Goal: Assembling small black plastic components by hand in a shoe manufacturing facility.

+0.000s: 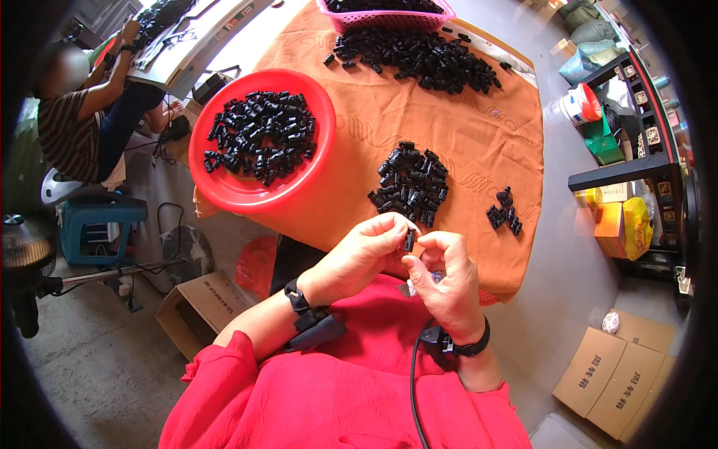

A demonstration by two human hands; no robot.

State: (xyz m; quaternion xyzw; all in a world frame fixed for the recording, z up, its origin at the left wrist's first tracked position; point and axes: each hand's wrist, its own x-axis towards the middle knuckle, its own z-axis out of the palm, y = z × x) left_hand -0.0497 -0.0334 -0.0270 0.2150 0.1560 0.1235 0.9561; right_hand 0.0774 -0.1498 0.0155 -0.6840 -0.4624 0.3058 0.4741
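Close to my body, at the table's near edge, my left hand [366, 243] pinches a small black plastic part [410, 239] between thumb and fingertips. Just beside it, my right hand [447, 273] has its thumb and bent forefinger near the part. Whatever the right fingers hold is too small to tell. Beyond my hands lies a pile of similar black parts [410, 183] on the orange tablecloth [340, 179]. A smaller group of black parts [505, 212] lies to the right. More parts fill a red round tray [323, 127] at the left.
A large heap of black parts [419, 56] lies at the far side, by a pink basket [393, 21]. Another person [75, 120] sits at a table [176, 63] at far left. Cardboard boxes [613, 374] and a black shelf [621, 172] stand right. A blue stool [101, 228] is left.
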